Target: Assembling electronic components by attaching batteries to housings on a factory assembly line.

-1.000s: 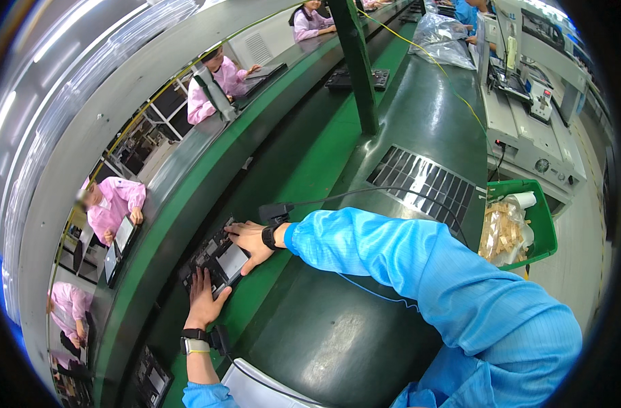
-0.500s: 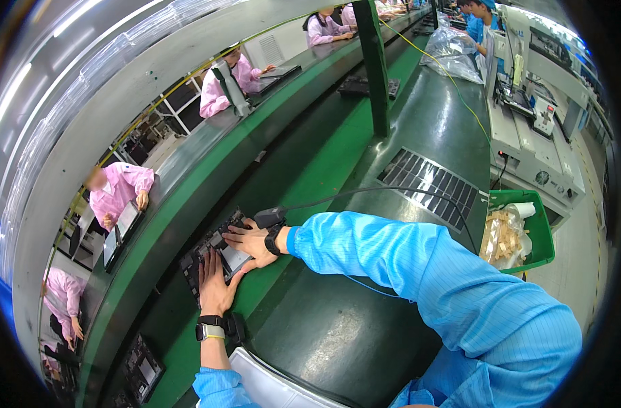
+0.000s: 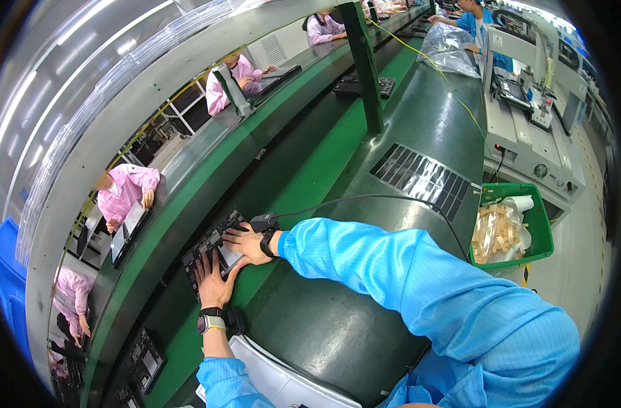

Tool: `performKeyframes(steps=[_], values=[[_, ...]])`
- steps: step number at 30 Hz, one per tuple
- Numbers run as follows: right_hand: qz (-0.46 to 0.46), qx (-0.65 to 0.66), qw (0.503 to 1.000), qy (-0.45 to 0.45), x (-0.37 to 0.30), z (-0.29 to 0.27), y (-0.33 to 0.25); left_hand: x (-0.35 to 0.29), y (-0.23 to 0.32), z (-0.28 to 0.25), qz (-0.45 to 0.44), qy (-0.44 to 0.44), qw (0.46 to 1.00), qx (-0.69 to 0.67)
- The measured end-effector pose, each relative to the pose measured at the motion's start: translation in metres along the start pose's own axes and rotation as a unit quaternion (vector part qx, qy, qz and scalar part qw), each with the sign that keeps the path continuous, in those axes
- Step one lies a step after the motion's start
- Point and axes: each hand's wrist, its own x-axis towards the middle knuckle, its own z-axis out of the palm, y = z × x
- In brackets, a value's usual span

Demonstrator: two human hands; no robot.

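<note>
A dark open laptop base (image 3: 210, 245) with bare inner parts lies on the green conveyor belt. My left hand (image 3: 214, 284) rests flat on its near part, fingers spread. Further along, my right hand (image 3: 248, 243) lies on the far part, also with its fingers apart. Between the two hands shows a silver-grey flat piece (image 3: 230, 257); its edges are partly under my palms. Black bands circle both wrists, and a watch (image 3: 212, 322) sits on the left one. A black cable (image 3: 365, 196) runs from near my right wrist across the bench.
More laptop bases (image 3: 144, 362) lie on the belt nearer me and beyond the green post (image 3: 365, 75). On the right stand a sheet of dark strips (image 3: 423, 178), a green bin (image 3: 538, 238) and a white machine (image 3: 528, 149). People in pink work across the line.
My head view has shifted slightly. Both hands stay on the laptop base, with the left fingers spread a little wider. At the far right, a person in blue has reached toward the line.
</note>
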Motion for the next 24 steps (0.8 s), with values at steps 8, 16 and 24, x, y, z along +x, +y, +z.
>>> performKeyframes(steps=[8,16,24], values=[[0.020,0.031,0.998,-0.056,0.008,0.002,-0.012,-0.002,-0.009,0.010,-0.039,-0.007,0.999,0.006],[-0.048,0.008,0.998,0.039,-0.017,-0.002,0.012,-0.012,-0.018,-0.002,-0.086,-0.029,0.996,0.001],[0.029,-0.049,0.998,-0.022,0.000,0.008,-0.009,-0.015,-0.003,-0.039,-0.151,-0.103,0.980,0.074]])
